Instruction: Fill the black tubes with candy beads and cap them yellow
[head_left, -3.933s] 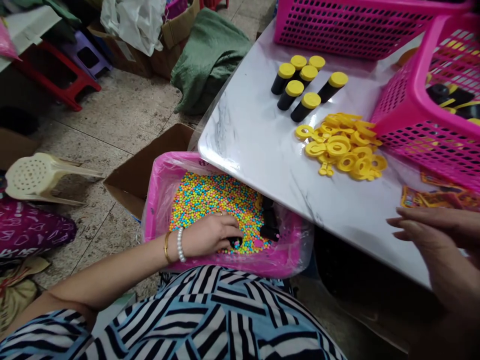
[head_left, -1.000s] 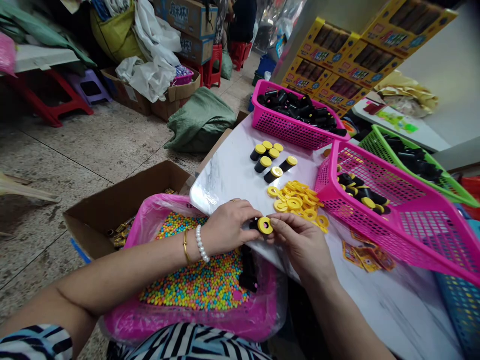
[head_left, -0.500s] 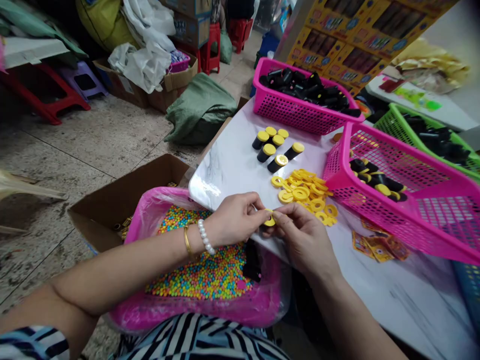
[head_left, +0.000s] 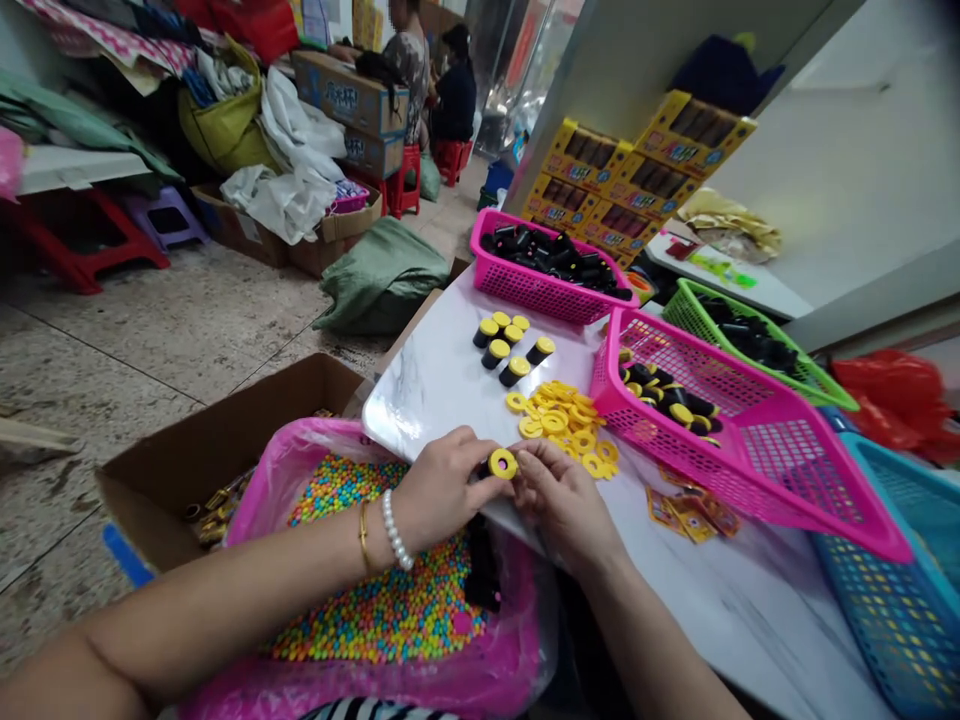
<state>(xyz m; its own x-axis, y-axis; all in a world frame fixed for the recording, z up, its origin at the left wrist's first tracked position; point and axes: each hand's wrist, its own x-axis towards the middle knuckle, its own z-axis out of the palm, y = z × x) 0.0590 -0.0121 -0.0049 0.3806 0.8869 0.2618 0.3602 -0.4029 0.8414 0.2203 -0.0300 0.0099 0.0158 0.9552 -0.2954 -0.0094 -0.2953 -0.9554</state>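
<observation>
Left hand (head_left: 442,490) grips a small black plastic tube (head_left: 485,470). Right hand (head_left: 562,500) pinches its round yellow plastic ring cap (head_left: 502,463) over the white marble surface (head_left: 442,380) edge. Pressing squarely should seat it evenly.

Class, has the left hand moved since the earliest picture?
Yes. The left hand has risen from the pink plastic tub of coloured beads to the edge of the white table, holding a yellow-capped black tube.

Yellow cap (head_left: 502,463); white, grey-veined table (head_left: 442,385); pink basket (head_left: 780,470) on the table; multicoloured beads (head_left: 360,620) beside the table; green basket (head_left: 681,310) behind it.
</observation>
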